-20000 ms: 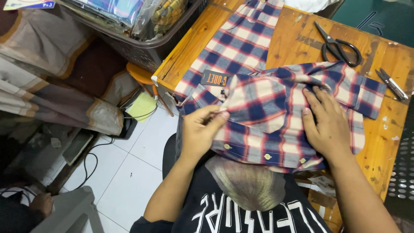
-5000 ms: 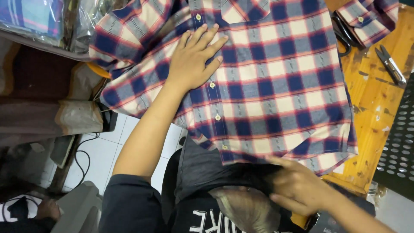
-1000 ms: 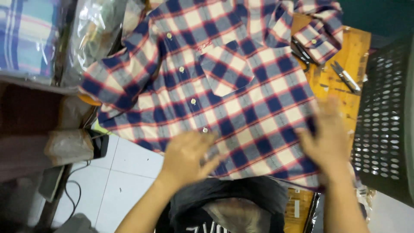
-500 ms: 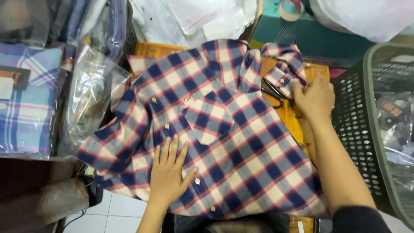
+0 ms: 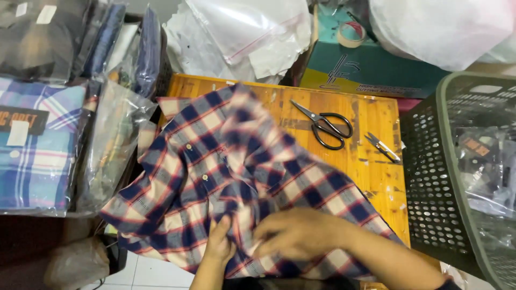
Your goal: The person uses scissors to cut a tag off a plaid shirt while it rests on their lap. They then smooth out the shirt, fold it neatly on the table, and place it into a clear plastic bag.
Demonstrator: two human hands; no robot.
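One plaid shirt (image 5: 215, 177), red, navy and cream, lies bunched across the near left part of the wooden desk (image 5: 371, 118), its left edge hanging past the desk's side. The fabric is motion-blurred through the middle.

Left hand (image 5: 219, 244): at the shirt's near hem, fingers curled into the cloth, apparently pinching a fold. Right hand (image 5: 293, 233): laid over the shirt just beside the left, fingers loosely bent and pressing on the fabric; whether it grips a fold underneath cannot be told.

Risks, as judged:
- The overhanging left portion may drag the shirt off the desk if both hands release together.
- One pair of black-handled scissors (image 5: 325, 124) and one small thread snip (image 5: 382, 147) lie on bare wood beyond the shirt, apart from it. A swung sleeve or hem could catch them, sweep them off, or snag on a blade.
- The bunched cloth could be creased crooked if pressed flat as it lies.

Count: shirts in hand, one; scissors, one; snips, one; green perforated basket (image 5: 430, 177), one, at the right, touching the desk's edge; tape roll (image 5: 350, 33), one, on a teal box (image 5: 371, 67) behind the desk; bagged folded garments (image 5: 37, 145) stacked at left, several, exact number not discernible; loose clear plastic bags (image 5: 242, 37) heaped behind.
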